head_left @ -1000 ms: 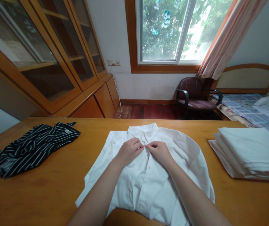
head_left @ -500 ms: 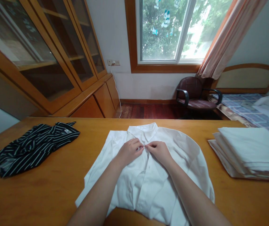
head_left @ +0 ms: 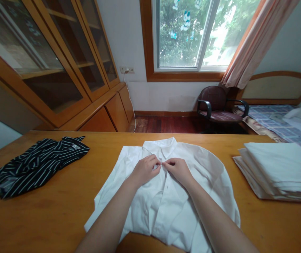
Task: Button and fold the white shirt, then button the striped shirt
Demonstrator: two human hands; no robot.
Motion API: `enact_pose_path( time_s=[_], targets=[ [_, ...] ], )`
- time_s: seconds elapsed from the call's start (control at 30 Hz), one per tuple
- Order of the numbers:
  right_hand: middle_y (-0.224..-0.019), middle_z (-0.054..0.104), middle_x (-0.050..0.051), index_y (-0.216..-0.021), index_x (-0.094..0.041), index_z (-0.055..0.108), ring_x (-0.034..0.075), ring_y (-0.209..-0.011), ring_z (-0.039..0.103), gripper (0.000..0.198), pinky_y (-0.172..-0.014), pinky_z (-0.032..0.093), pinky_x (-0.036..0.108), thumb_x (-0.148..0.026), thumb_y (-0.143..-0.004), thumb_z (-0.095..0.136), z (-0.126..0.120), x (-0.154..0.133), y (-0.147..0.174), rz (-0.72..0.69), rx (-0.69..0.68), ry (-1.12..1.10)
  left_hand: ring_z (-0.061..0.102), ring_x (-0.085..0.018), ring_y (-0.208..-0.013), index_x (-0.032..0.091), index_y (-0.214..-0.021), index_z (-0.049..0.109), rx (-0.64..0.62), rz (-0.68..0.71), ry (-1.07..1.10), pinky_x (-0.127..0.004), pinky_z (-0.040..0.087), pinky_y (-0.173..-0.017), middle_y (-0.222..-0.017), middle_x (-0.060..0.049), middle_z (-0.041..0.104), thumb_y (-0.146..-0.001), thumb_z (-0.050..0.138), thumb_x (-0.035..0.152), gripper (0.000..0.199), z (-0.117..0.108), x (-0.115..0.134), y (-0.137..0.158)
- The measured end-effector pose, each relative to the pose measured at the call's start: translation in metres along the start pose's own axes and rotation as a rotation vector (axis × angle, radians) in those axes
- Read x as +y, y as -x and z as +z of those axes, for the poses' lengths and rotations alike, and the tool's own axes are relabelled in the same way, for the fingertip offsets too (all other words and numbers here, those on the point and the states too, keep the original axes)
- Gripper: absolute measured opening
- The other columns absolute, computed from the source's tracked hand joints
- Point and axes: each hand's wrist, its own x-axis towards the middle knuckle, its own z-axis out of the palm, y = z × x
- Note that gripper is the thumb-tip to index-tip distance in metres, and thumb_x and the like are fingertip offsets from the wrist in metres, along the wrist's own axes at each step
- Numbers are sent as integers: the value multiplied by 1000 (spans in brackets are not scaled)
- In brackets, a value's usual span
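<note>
A white button-up shirt (head_left: 203,168) lies front side up on the wooden table, its collar pointing away from me. My left hand (head_left: 146,169) pinches the front placket a little below the collar. From the other side, my right hand (head_left: 179,170) pinches the same placket, thumb and forefinger closed on the fabric. The fingertips of both hands almost meet there. Whatever button sits between them is too small and covered to make out. Lower down, the front edges run loosely toward me, with folds in the cloth.
A black garment with white stripes (head_left: 42,161) lies crumpled on the table (head_left: 61,218) at left. To the right is a stack of folded white cloth (head_left: 285,168). Beyond the table stand a glass-door cabinet (head_left: 87,95), an office chair (head_left: 217,105) and a bed (head_left: 279,116).
</note>
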Motion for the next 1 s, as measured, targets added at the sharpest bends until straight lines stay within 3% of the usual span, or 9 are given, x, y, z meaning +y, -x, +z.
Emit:
enact_pose_path(
  time_s=[0.37, 1.0],
  targets=[
    [-74, 75, 3, -73, -19, 76, 19, -72, 68, 17, -65, 44, 25, -28, -80, 64, 1, -1, -1, -14, -11, 28, 56, -10, -67, 20, -84, 62, -4, -83, 117, -23, 44, -65, -86, 1, 62, -81, 62, 13, 7, 3, 0, 0],
    [-73, 74, 3, -72, -19, 74, 18, -70, 66, 15, -63, 45, 25, -27, -80, 63, 2, 1, 0, -47, -14, 67, 53, -9, -65, 20, -86, 58, 11, -84, 201, -23, 44, -64, -86, 2, 57, -80, 60, 12, 10, 6, -4, 2]
  ],
)
